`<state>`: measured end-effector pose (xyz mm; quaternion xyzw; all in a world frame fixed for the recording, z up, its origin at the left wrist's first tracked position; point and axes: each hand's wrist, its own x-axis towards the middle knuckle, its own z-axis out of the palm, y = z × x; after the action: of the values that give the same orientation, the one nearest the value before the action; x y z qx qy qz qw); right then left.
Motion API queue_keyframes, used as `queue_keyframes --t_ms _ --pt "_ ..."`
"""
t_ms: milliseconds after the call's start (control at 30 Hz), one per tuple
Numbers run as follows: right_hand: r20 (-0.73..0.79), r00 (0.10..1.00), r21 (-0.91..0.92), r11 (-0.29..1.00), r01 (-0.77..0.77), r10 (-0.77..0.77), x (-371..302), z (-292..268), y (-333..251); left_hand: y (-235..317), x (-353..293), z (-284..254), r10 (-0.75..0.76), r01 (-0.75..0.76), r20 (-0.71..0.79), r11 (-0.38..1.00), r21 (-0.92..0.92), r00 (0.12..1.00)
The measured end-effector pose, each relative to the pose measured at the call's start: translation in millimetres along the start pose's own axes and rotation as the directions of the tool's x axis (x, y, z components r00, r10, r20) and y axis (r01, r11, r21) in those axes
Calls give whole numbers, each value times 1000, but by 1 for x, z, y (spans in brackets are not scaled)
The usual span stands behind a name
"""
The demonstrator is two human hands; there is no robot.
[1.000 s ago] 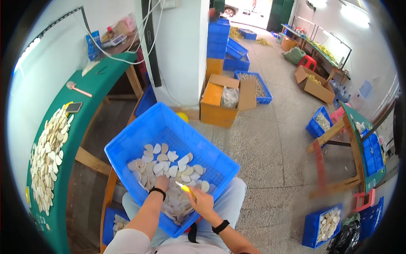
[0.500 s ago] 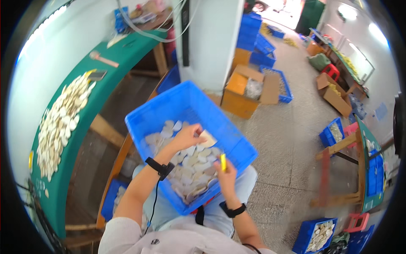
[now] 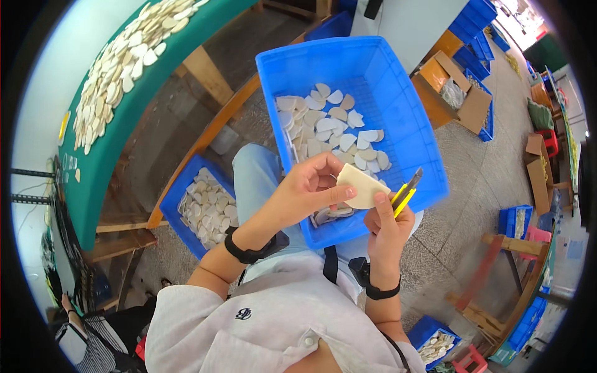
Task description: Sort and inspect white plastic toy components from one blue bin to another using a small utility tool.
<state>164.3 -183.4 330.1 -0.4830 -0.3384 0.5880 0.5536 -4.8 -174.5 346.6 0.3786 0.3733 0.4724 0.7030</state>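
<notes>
My left hand (image 3: 308,189) pinches a cream, half-moon-shaped flat piece (image 3: 362,185) between thumb and fingers. At the piece's right corner, the thumb of my right hand (image 3: 388,233) touches its edge. That same hand grips a yellow utility knife (image 3: 404,198), whose dark tip points up and away from the piece. Both hands are above the near side of a large blue crate (image 3: 291,56) propped at my legs. Inside it, many loose pale half-moon pieces (image 3: 336,127) lie scattered, mostly toward the left; my hands and the held piece hide some of them.
Left of my leg stands a smaller blue crate (image 3: 168,202) of similar pieces. A green-covered table (image 3: 127,137) bears a long pile of them. Beyond the large crate are a cardboard box (image 3: 435,87) and stacked blue crates (image 3: 472,25). Another person (image 3: 93,339) is at lower left.
The view has tilted down and swung. My hands have come together, and the pale piece now spans between them; before, my right hand with the knife was apart from it.
</notes>
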Motion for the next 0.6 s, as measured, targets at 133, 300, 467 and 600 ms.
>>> queue_keyframes --t_ms 133,300,467,600 --pt "53 997 64 996 -67 64 -3 8 0 -8 -16 6 265 -236 -139 952 197 954" --pt "83 975 127 968 -218 208 -5 9 3 -17 -17 -1 245 -248 55 967 64 968" --pt "84 982 83 981 -177 170 -13 14 5 -18 -15 12 230 -217 48 957 -193 972" --pt "28 995 -300 948 104 -101 -15 10 2 -23 -8 2 717 -526 172 306 794 675"
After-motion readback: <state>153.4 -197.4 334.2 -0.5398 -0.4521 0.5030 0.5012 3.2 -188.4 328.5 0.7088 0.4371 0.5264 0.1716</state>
